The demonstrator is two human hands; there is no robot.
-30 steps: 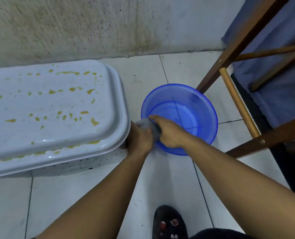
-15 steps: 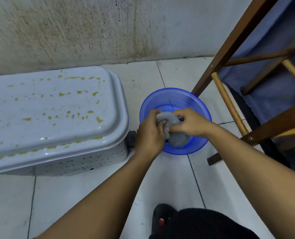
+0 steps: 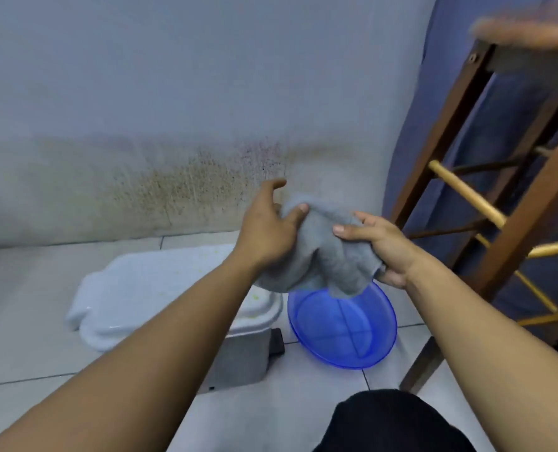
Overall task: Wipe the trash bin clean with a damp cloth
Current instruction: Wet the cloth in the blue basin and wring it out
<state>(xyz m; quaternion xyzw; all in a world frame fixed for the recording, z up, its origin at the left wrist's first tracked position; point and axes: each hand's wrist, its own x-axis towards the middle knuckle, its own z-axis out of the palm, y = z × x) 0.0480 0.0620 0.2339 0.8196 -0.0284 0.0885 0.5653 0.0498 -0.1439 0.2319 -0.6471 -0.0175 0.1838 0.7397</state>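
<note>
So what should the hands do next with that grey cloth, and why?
Probably carry the grey cloth left and down onto the trash bin's white plastic lid. The left hand and right hand hold it bunched above the round blue plastic basin, and the lid shows a yellowish speck, not yet wiped.

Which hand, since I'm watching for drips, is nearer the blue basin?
Right. The right hand grips the grey cloth above the far right rim of the blue basin; the left hand holds the cloth's other end higher and further left, toward the trash bin.
</note>
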